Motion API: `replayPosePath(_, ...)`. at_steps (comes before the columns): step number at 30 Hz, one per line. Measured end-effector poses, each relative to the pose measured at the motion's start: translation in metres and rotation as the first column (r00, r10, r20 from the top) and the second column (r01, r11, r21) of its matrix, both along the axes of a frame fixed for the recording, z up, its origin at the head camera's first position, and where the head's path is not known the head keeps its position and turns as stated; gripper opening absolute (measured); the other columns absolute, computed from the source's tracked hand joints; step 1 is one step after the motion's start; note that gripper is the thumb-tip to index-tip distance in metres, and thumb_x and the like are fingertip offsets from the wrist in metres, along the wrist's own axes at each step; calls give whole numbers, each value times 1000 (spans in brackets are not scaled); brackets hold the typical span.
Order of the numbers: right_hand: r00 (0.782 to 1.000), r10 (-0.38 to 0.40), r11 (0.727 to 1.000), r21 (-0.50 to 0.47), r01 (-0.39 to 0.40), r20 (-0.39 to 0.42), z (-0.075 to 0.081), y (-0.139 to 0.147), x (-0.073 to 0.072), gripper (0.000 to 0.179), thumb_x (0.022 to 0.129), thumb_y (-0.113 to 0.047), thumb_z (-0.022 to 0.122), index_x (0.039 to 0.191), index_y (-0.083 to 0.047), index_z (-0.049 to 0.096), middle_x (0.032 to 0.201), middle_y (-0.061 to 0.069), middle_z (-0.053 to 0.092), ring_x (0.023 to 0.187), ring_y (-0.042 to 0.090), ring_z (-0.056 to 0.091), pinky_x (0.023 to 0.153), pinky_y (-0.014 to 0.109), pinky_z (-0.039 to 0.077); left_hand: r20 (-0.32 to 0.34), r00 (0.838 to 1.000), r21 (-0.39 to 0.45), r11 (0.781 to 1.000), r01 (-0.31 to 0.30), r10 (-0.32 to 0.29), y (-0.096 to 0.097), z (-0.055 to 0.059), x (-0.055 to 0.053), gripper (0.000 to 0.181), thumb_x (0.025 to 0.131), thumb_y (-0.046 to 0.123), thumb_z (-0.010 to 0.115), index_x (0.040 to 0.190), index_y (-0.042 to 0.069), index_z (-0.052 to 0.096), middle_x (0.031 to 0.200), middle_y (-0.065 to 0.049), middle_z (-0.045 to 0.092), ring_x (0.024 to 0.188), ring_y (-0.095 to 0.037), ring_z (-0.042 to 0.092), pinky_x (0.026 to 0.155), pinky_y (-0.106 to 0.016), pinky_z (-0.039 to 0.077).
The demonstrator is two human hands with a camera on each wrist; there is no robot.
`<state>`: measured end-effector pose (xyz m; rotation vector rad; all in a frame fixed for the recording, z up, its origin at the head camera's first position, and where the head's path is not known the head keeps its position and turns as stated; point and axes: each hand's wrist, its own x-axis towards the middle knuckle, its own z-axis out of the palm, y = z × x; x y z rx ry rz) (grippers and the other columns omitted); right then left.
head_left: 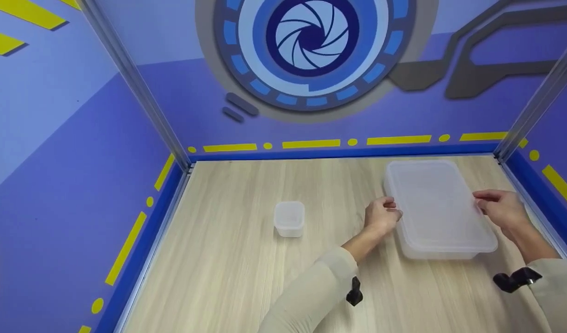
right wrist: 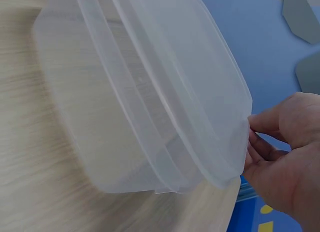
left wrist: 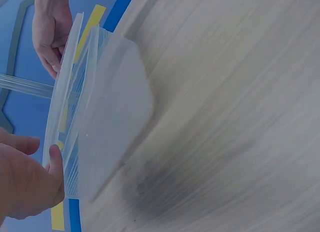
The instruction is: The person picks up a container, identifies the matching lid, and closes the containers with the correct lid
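Note:
On the right of the table, a large translucent plastic box (head_left: 438, 255) stands upright. Its matching lid (head_left: 433, 203) is held just above it; both wrist views show a gap between the lid (right wrist: 200, 66) and the box rim. My left hand (head_left: 381, 217) pinches the lid's left edge between thumb and fingers. At the opposite edge, my right hand (head_left: 502, 210) pinches the lid with its fingertips. In the right wrist view, wood grain shows through the box wall (right wrist: 95, 111).
A small translucent container (head_left: 290, 219) sits left of the large box on the wooden table (head_left: 228, 259). Blue-purple panels (head_left: 172, 101) with yellow marks enclose the back and sides. Metal posts (head_left: 140, 88) stand at the back corners.

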<state>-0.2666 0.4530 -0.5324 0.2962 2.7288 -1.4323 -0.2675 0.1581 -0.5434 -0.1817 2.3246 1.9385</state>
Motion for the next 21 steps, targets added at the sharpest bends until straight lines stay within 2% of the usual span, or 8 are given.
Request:
replayPosePath(5, 1000, -31, 998, 52, 31, -2, -4, -2, 1, 42, 109, -9, 49, 142, 15, 54, 136, 33, 55, 90, 7, 57, 71, 14, 53, 32, 999, 79, 997, -12, 10, 4, -4, 3, 33, 88, -10, 76, 120, -2, 73, 100, -3, 72, 82, -14, 72, 72, -25, 61)
replayPosePath(9, 999, -37, 997, 64, 37, 4, -8, -2, 1, 42, 108, -10, 50, 142, 15, 55, 140, 35, 54, 97, 13, 58, 70, 12, 52, 47, 999, 107, 994, -20, 15, 6, -8, 6, 33, 88, -11, 75, 120, -3, 73, 101, -4, 72, 83, -15, 72, 72, -26, 62)
replayPosePath(15, 999, -49, 998, 52, 48, 20, -13, -1, 1, 44, 109, -11, 48, 145, 15, 52, 145, 38, 50, 115, 34, 57, 69, 10, 50, 30, 999, 99, 995, -32, 29, 9, -12, 7, 33, 87, -11, 76, 119, -2, 74, 100, -3, 72, 79, -12, 70, 70, -25, 61)
replayPosePath(21, 999, -41, 998, 51, 40, 20, -13, -2, 0, 45, 111, -13, 46, 146, 14, 51, 148, 39, 47, 130, 49, 51, 68, 6, 46, 21, 999, 60, 998, -31, 30, 10, -13, 6, 35, 86, -11, 79, 119, 1, 76, 99, 0, 71, 71, -9, 68, 66, -24, 60)
